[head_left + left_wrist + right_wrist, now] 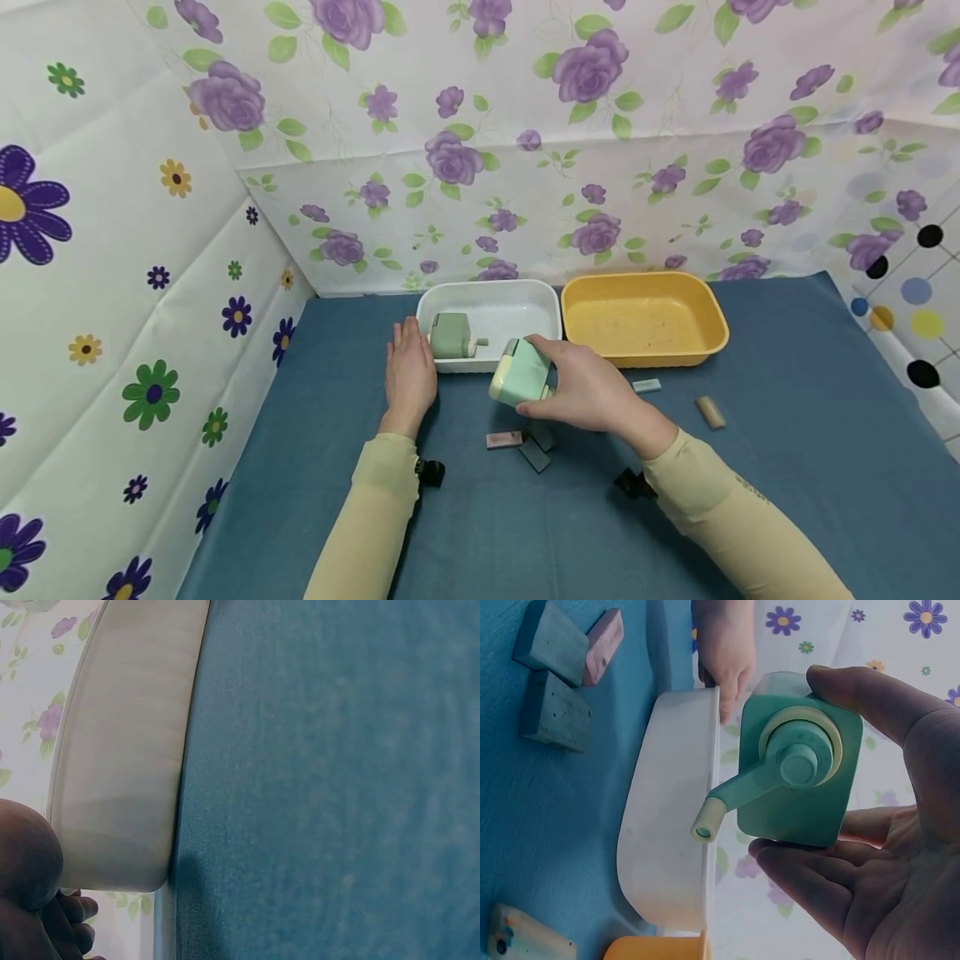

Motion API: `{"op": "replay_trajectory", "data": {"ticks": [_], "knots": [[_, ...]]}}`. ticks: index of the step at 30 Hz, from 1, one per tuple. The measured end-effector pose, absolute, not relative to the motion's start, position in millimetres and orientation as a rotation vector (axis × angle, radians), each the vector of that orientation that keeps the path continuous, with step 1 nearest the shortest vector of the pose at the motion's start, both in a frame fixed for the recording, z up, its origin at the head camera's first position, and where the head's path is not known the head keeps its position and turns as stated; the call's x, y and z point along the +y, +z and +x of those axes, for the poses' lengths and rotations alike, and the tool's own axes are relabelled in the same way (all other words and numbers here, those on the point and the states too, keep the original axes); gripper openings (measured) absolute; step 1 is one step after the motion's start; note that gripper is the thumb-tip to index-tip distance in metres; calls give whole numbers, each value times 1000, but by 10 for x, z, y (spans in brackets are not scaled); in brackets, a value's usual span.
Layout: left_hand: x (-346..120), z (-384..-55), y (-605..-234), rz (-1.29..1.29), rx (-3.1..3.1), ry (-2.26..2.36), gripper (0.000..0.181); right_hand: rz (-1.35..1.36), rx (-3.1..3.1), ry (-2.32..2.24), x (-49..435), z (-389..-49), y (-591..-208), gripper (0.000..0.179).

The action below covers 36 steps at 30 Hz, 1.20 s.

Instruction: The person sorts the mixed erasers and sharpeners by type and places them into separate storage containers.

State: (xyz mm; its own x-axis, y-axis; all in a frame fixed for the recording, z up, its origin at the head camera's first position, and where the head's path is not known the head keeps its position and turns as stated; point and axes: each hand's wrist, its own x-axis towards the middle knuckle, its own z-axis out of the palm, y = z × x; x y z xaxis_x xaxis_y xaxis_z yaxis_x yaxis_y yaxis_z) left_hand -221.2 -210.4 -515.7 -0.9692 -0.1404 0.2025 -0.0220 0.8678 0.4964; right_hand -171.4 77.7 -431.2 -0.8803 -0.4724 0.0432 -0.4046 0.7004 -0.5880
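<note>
A mint-green crank pencil sharpener (523, 372) is held in my right hand (588, 385), thumb on one side and fingers on the other, in front of the white basin (489, 365). Its crank handle (757, 784) faces the right wrist camera. A darker green pencil sharpener (450, 336) sits inside the basin at the left, its crank pointing right. Along the basin's left end lies my left hand (410, 379), fingers extended and holding nothing. In the left wrist view, part of that hand (30, 862) shows by the basin's corner.
To the right of the white basin stands a yellow basin (645, 361). On the blue cloth lie a pink eraser (504, 440), two dark grey-green erasers (534, 455), a pale eraser (647, 386) and a beige cylindrical piece (711, 412). A flowered sheet (450, 208) hangs behind.
</note>
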Motion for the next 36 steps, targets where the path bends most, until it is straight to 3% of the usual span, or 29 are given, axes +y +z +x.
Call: {"op": "replay_trajectory", "data": {"ticks": [36], "knots": [[-2115, -2214, -5145, 116, -2823, -723, 53, -729, 2842, -1038, 820, -1836, -4274, 107]]}}
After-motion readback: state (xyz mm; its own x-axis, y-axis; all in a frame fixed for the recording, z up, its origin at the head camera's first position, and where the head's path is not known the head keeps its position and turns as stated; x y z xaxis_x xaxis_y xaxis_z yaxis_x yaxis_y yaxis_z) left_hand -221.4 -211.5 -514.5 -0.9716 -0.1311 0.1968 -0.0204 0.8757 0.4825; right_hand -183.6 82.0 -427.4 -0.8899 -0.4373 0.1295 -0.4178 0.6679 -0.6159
